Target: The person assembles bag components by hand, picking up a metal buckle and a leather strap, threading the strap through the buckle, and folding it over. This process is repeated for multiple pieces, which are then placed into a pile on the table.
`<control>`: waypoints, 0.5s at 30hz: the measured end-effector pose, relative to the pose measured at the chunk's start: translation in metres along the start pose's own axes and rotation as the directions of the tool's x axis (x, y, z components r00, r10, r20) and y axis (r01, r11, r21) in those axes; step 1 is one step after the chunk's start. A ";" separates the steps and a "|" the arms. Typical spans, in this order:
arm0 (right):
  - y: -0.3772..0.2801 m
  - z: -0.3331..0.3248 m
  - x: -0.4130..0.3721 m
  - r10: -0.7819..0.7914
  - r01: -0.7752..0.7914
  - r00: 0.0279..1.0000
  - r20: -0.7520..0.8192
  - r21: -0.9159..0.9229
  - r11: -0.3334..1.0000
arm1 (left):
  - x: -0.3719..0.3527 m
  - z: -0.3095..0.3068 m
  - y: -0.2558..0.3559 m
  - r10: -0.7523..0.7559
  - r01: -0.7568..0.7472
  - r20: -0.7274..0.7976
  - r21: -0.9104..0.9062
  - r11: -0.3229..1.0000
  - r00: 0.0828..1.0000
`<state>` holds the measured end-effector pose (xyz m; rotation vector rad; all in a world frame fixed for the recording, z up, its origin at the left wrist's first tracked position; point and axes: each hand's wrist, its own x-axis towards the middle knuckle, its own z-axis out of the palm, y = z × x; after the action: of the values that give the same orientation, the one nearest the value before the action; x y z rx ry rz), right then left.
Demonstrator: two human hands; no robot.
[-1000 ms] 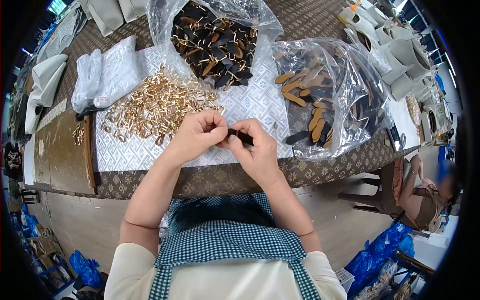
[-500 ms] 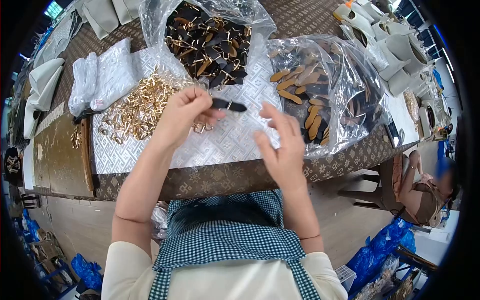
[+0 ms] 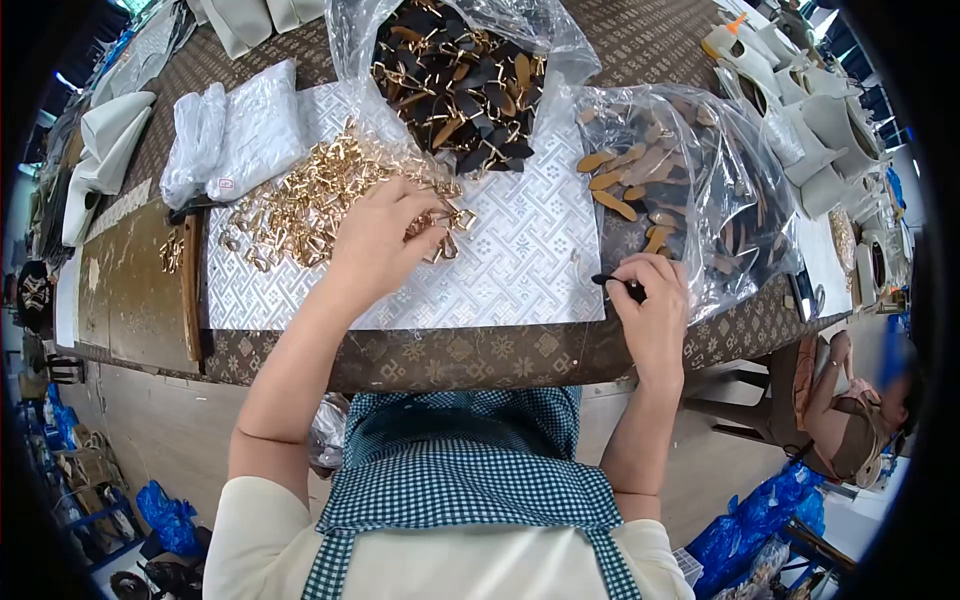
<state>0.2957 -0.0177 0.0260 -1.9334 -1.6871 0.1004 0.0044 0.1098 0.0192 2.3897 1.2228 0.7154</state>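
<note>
My left hand (image 3: 385, 240) rests at the right side of a heap of small gold metal buckles (image 3: 310, 185). Its thumb and fingers curl together around some of these gold pieces; which ones exactly is partly hidden. Farther right, my right hand (image 3: 655, 305) pinches a black leather tab (image 3: 606, 280), whose tip pokes out to the left of the fingers. Just behind that hand lies an open clear bag (image 3: 735, 180) of loose tabs, black on one side and tan on the other. At the back, another clear bag (image 3: 345, 45) holds many black tabs fitted with gold buckles.
White patterned paper (image 3: 500, 270) covers the middle of the brown table (image 3: 450, 360). White wrapped packets (image 3: 260, 125) and a worn board (image 3: 135, 285) are on the left. Pale bags (image 3: 815, 110) line the right side, where another person (image 3: 850, 400) sits.
The black tab with its gold buckle has left my left hand, which now reaches into the gold heap. My right hand has moved right and closed on another black tab. The view has shifted slightly.
</note>
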 end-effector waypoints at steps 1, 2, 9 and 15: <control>-0.003 0.000 0.001 0.002 -0.002 1.000 0.007 -0.016 1.000 | -0.003 0.006 -0.003 0.047 -0.044 -0.046 0.062 0.997 0.998; -0.008 0.002 0.002 0.010 -0.009 1.000 -0.013 0.084 0.996 | -0.003 0.011 -0.005 0.062 -0.059 -0.037 0.067 0.996 0.997; -0.054 0.041 0.003 0.000 -0.093 0.985 0.175 0.521 0.848 | -0.002 0.015 0.002 0.009 -0.008 -0.006 0.082 0.997 1.000; -0.069 0.063 0.019 0.042 -0.170 0.976 0.214 0.624 0.762 | -0.001 0.021 0.006 0.081 -0.077 -0.052 0.084 0.994 0.995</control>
<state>0.2121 0.0258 0.0102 -1.5108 -1.3887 0.8248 0.0207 0.1040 0.0052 2.5131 1.2069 0.7740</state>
